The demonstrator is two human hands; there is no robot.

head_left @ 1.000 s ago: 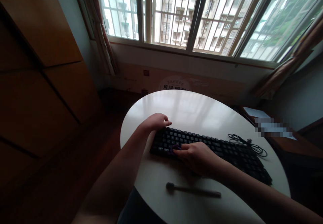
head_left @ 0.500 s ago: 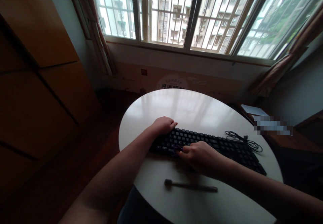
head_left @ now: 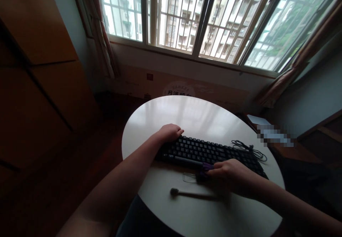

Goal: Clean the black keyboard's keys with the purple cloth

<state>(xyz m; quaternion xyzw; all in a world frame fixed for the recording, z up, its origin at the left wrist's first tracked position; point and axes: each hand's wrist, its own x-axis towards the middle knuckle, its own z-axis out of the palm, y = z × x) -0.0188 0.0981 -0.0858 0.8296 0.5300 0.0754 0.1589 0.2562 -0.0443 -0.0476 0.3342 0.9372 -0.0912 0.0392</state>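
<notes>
A black keyboard (head_left: 205,149) lies across the white round table. My left hand (head_left: 171,132) is closed around its left end, the thumb by the back edge. A purple cloth (head_left: 207,168) is pinched in my right hand (head_left: 231,171), touching the keyboard's front edge right of the middle. Just in front of the keyboard lies a thin wire loop (head_left: 189,177) with a dark end, partly in shadow; it looks like a keycap puller. Nearer to me is a brush (head_left: 196,195) with a slim handle and a round bristle head pointing left. Its handle's right end is dim in shadow.
A coiled black cable (head_left: 249,149) rests behind the keyboard's right part. The table (head_left: 157,112) has a curved edge, with a dark floor to the left. A wooden surface with papers (head_left: 258,120) stands at the right, and barred windows are ahead.
My right hand has slid right along the keyboard's front edge with the purple cloth, uncovering more keys and the wire loop. My left hand keeps its hold. The view has shifted slightly.
</notes>
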